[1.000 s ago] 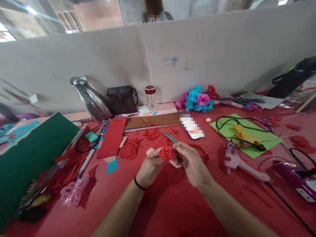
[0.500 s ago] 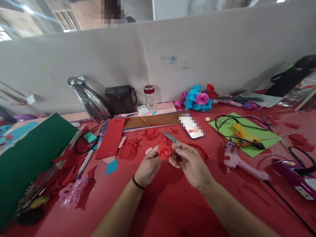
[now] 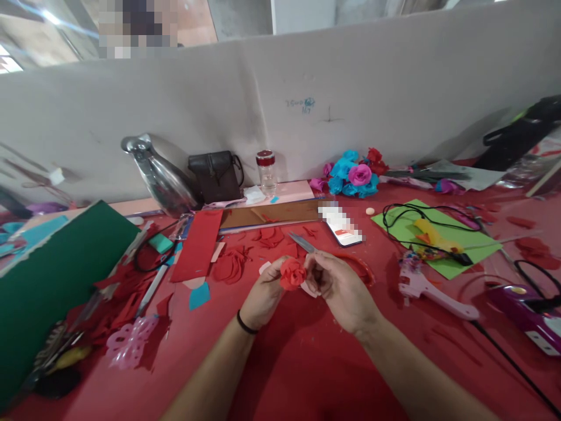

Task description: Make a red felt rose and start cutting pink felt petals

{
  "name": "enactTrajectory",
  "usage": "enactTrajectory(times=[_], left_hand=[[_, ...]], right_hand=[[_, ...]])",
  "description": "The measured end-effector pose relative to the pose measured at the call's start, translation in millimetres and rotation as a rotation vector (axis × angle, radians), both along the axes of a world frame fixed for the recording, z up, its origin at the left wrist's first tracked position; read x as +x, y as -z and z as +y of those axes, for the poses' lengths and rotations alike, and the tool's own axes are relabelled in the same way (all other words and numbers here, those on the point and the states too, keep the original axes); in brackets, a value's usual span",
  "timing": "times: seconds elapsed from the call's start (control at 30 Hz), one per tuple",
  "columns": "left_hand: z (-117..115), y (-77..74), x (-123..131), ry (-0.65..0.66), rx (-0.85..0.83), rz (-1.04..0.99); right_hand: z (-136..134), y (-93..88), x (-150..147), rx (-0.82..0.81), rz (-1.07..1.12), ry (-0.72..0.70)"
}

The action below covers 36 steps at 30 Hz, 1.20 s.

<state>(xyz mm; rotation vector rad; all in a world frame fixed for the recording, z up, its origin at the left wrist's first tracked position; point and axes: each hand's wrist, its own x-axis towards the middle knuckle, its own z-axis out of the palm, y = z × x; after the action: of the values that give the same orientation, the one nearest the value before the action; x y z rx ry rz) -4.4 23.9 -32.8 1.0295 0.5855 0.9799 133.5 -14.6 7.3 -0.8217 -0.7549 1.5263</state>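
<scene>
A red paper flower (image 3: 293,273) with ruffled petals is held up between my hands, over the red table. My left hand (image 3: 266,295), with a dark band at the wrist, grips it from the left and below. On the other side my right hand (image 3: 335,283) has its fingers curled at the petals' edge, closed, touching or very near them. What those fingertips hold, if anything, I cannot make out. Just behind the right hand lie scissors (image 3: 302,241) with red handles, partly covered by it. Loose red petal pieces (image 3: 229,264) lie left of my hands.
To the right are a pink glue gun (image 3: 432,292) with a black cord, a green sheet (image 3: 456,234) and a purple power strip (image 3: 521,310). A phone (image 3: 346,225), a steel jug (image 3: 162,178), a jar (image 3: 266,175) and a bunch of paper flowers (image 3: 353,173) stand or lie farther back.
The flower has been tipped so that its petals face me more. My fingers have shifted slightly around it. Behind the partition, a person has moved left.
</scene>
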Motion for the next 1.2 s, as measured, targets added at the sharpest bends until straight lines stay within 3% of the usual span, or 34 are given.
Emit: enactTrajectory(times=[0.13,0.27,0.5,0.7,0.87,1.03,1.2], left_hand=[[2,-6.0,-5,0.046,0.169,0.102],[2,-15.1,-7,0.012,0.309,0.219],[0,-18.4,-8,-0.086,0.33,0.26],[3,-9.3,-8,-0.246,0.208,0.19],[3,1.7,2,-0.339,-0.01,0.082],[-5,-7.6,8,-0.173,-0.313,-0.136],[-11,-14.7,10,-0.075,-0.409,-0.257]], right_hand=[[0,3.5,0,-0.042,-0.067,0.01],[0,3.0,0,-0.047,-0.053,0.019],[2,0.1,2,-0.12,-0.034,0.092],[4,3.5,0,-0.171,-0.075,0.144],[5,9.3,-5,-0.159,-0.092,0.158],[6,15.3,-8,-0.114,-0.165,0.151],[6,17.5,-11,-0.058,-0.225,0.155]])
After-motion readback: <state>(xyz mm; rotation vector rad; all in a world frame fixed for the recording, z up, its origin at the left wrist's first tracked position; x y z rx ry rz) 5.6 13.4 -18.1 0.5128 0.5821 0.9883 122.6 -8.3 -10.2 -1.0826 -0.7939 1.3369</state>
